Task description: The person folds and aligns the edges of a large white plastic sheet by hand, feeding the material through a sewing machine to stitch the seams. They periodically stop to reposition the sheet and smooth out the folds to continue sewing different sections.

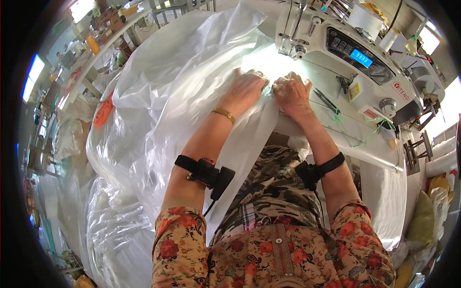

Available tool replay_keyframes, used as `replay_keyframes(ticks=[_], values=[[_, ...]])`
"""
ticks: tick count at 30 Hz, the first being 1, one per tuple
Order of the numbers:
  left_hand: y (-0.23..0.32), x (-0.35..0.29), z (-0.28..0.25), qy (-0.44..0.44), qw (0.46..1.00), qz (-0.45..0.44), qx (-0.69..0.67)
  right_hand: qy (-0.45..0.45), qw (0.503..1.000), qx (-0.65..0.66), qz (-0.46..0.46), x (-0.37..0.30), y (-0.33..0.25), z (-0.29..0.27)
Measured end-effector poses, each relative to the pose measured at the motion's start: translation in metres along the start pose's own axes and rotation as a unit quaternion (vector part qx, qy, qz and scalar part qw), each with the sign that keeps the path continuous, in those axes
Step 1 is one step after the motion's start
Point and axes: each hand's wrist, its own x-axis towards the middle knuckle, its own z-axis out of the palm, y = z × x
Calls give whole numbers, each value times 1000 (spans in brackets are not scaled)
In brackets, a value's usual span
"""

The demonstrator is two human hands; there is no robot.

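Observation:
A large sheet of white, shiny plastic-like material (158,91) spreads over the table and hangs down on my left. Both hands are at its edge, just in front of the sewing machine (355,57). My left hand (246,87) has its fingers curled and closed on the sheet. Close beside it, my right hand (292,93) is bent over the sheet's edge, fingers closed on it too. Bright lamp light washes out the spot beyond my fingertips, so the needle area cannot be made out there.
Dark thread snips (326,100) lie right of my right hand, near green thread (341,125). A thread cone (366,21) stands behind the machine. An orange cloth-like piece (103,111) lies by the sheet at left. A long table (96,57) with clutter runs at the far left.

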Motion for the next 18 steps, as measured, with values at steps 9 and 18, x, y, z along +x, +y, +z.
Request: replay_keyframes(ticks=[9,18], values=[[-12,22,7,14,1000,-5,-5,-47,991,50,-113,2,31,7],[-20,34,16,21,1000,-13,-10,-75,990,-22,-118,2,29,-5]])
